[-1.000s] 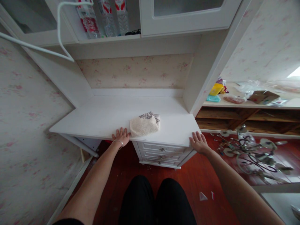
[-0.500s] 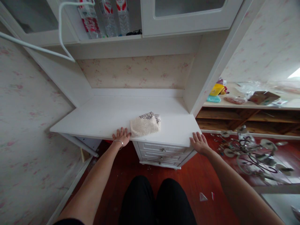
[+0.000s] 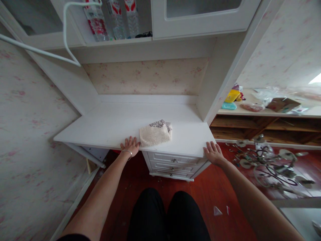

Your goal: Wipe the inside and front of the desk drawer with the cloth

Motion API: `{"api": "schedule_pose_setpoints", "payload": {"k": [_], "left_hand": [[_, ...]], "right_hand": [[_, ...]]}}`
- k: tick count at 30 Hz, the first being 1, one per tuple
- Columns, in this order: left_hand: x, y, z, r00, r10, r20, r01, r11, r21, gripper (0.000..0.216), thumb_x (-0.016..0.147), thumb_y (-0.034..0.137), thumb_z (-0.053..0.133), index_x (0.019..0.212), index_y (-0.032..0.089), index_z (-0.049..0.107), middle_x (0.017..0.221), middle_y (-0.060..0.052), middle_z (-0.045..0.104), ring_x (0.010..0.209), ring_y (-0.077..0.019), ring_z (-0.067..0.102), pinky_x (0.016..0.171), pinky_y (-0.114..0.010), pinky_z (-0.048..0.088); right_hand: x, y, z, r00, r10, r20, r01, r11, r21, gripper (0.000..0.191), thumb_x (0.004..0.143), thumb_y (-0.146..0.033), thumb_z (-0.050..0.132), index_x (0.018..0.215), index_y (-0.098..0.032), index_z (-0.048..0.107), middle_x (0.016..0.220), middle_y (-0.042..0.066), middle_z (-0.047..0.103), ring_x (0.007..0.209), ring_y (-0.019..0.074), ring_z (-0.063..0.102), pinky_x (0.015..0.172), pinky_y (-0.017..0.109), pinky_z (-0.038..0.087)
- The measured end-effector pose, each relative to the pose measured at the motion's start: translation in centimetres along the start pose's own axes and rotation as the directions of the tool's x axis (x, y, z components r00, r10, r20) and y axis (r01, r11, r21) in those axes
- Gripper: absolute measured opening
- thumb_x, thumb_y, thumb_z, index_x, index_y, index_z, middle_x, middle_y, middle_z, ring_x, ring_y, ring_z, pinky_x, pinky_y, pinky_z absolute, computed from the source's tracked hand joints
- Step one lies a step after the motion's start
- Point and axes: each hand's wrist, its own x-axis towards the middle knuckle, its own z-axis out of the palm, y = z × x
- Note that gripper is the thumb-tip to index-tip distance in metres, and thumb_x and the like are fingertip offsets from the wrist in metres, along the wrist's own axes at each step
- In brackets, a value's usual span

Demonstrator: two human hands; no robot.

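Observation:
A white desk top [image 3: 105, 125] runs across the middle of the head view. My left hand [image 3: 129, 145] rests on its front edge with the fingers stretched flat, a bracelet on the wrist. Just right of that hand lies a folded cream towel [image 3: 155, 133] with a dark pattern on its far end; hand and towel nearly touch. My right hand [image 3: 213, 151] lies open on the desk's front right corner, fingers spread, holding nothing.
A white drawer unit [image 3: 173, 164] stands under the desk. Bottles [image 3: 112, 18] sit on the shelf above. A chandelier [image 3: 271, 164] lies on the red floor at right, below a cluttered wooden shelf [image 3: 263, 110]. My knees [image 3: 168, 214] are at the bottom.

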Motion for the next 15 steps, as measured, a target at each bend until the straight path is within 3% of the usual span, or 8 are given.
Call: {"api": "schedule_pose_setpoints", "payload": {"k": [7,15], "left_hand": [[-0.06,0.0,-0.11,1.0,0.001,0.004,-0.001,1.0,-0.008,0.074,0.084,0.063,0.003,0.148,0.026,0.011,0.155,-0.001,-0.004,0.141,-0.0313,-0.001,0.108,-0.062,0.008],[0.1,-0.05,0.2,1.0,-0.005,-0.006,0.005,1.0,0.013,0.074,0.084,0.062,0.002,0.148,0.026,0.011,0.155,-0.002,-0.003,0.141,-0.0309,-0.001,0.108,-0.062,0.009]], "right_hand": [[-0.09,0.11,0.5,0.999,0.029,0.037,-0.025,0.995,-0.098,0.046,0.087,-0.02,0.032,0.13,-0.017,0.049,0.148,0.014,0.03,0.139,0.0297,0.016,0.111,0.053,0.009],[-0.05,0.21,0.58,1.0,-0.008,-0.015,0.007,0.999,-0.046,0.048,0.083,-0.02,0.037,0.131,-0.022,0.047,0.148,0.012,0.033,0.137,0.0316,0.021,0.107,0.062,0.012]]}}
